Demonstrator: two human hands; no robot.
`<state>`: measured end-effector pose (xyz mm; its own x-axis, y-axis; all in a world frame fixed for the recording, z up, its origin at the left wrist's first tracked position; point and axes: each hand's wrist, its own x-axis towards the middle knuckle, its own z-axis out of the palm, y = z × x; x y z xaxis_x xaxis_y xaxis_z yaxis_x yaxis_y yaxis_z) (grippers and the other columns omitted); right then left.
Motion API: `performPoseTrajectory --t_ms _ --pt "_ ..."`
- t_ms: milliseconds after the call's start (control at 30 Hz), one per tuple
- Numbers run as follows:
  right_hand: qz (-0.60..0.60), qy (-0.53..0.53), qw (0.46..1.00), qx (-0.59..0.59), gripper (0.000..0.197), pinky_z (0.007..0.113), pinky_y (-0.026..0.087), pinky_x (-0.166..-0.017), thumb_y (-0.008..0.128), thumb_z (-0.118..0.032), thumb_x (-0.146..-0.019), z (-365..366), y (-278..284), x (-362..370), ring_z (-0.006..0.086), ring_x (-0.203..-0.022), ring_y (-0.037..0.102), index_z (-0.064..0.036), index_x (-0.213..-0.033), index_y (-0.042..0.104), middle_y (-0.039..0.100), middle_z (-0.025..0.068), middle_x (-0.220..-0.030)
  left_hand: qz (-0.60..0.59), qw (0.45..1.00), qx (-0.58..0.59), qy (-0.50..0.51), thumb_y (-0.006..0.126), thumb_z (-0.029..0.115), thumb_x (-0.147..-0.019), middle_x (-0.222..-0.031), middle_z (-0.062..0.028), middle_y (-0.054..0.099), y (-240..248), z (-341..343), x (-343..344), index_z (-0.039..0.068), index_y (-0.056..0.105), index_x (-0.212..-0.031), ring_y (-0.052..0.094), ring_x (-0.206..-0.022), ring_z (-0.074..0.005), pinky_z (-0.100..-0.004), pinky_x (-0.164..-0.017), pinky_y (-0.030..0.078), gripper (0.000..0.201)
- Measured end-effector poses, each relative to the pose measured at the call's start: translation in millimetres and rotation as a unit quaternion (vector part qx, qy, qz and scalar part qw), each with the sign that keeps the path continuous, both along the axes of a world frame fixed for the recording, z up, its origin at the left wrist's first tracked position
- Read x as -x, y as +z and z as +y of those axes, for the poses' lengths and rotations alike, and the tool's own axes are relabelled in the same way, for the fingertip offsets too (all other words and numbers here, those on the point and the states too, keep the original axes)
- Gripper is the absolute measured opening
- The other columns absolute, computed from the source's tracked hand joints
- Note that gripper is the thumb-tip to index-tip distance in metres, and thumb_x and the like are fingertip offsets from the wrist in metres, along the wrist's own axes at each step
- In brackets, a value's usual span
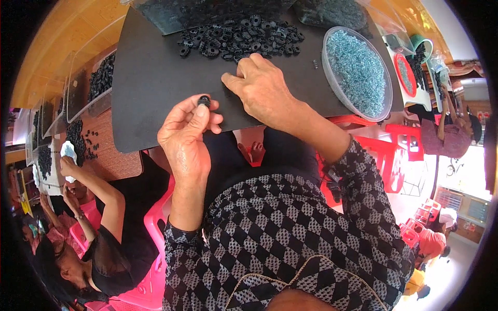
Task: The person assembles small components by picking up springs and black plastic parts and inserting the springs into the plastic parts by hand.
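Between the thumb and fingers of my left hand is a small black plastic piece, rounded at the top like a cord-lock part. The hand is raised over the near left part of the dark table. My right hand is over the table, just short of a loose pile of small black plastic pieces. Its fingers curl downward, with the tips mostly hidden, so anything in them does not show. To its right stands a round clear tub full of tiny blue-grey springs.
A few loose springs lie left of the tub. Clear bags sit at the table's far edge. At left, a co-worker works at a brown table beside clear bins. Red stools stand at right.
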<state>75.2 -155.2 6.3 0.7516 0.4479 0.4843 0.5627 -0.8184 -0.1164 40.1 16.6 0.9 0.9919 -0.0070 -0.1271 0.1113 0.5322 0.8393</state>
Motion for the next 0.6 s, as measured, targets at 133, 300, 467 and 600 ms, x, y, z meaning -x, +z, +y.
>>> performPoseTrajectory --t_ms 133,300,467,600 --pt "-0.009 0.034 0.998 0.043 0.010 0.035 0.045 -0.067 0.059 -0.009 -0.065 2.5 3.7 -2.7 0.0278 -0.079 0.051 -0.0024 -0.073 0.059 0.053 0.0134 -0.074 0.005 1.000 -0.017 -0.021 0.061 0.005 -0.084 -0.086 -0.0149 0.065 3.0 -0.7 2.1 -0.005 0.061 -0.099 0.061 -0.066 -0.0169 -0.0253 -0.055 0.047 0.018" --pt "0.070 0.026 0.989 -0.129 0.009 0.037 0.045 -0.063 0.062 -0.010 -0.070 -3.6 12.3 14.2 0.0290 -0.072 0.055 -0.0032 -0.071 0.056 0.055 0.0114 -0.071 0.008 0.999 -0.027 -0.030 0.062 0.003 -0.084 -0.085 -0.0119 0.065 3.1 -5.5 3.4 -0.005 0.062 -0.098 0.061 -0.066 -0.0139 -0.0226 -0.055 0.047 0.017" --pt "0.242 0.033 0.941 -0.234 0.010 0.039 0.045 -0.060 0.062 -0.011 -0.073 -2.5 29.8 28.7 0.0306 -0.067 0.057 -0.0025 -0.072 0.056 0.057 0.0115 -0.068 -0.051 0.998 -0.045 -0.016 0.062 0.004 -0.085 -0.085 -0.0066 0.063 -1.7 -19.8 7.2 -0.003 0.061 -0.101 0.058 -0.068 -0.0110 -0.0218 -0.059 0.048 0.017" --pt "0.223 0.004 0.934 -0.280 0.015 0.040 0.044 -0.060 0.066 -0.012 -0.072 7.9 24.2 40.1 0.0302 -0.066 0.056 -0.0021 -0.075 0.055 0.056 0.0115 -0.068 -0.084 0.996 -0.040 0.015 0.061 0.003 -0.086 -0.087 -0.0034 0.060 -6.6 -32.2 9.9 -0.003 0.060 -0.103 0.054 -0.070 -0.0074 -0.0204 -0.061 0.048 0.018"
